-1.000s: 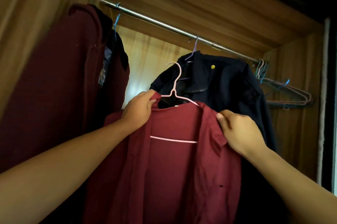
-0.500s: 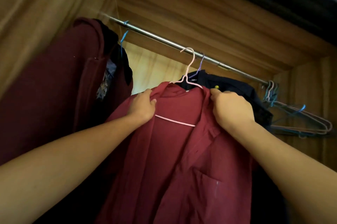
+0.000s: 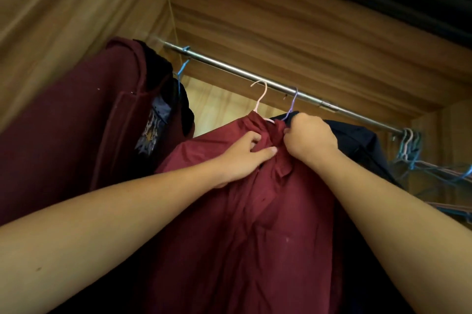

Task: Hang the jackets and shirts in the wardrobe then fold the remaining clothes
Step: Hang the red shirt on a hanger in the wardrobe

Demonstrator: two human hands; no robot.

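The left hand point(image 3: 242, 157) has its fingers point(image 3: 254, 139) curled into the shirt point(image 3: 229, 211) just under the collar, thumb lying straight on the cloth. The right hand point(image 3: 310, 141) is fisted round the collar's other side. A second ago both hands held the shoulders, with the hanger point(image 3: 261, 95) well below the rod point(image 3: 217, 64). Now its hook appears to sit over the rod, between the hoodie point(image 3: 76, 134) and the jacket point(image 3: 357, 139). This shirt looks hung and is only being straightened. Spare hangers point(image 3: 408, 145) bunch at the rod's right end in the wooden wardrobe point(image 3: 281, 19).

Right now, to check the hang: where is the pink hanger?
Head view, centre: the pink hanger hooks on the metal rail, just left of the purple hanger.
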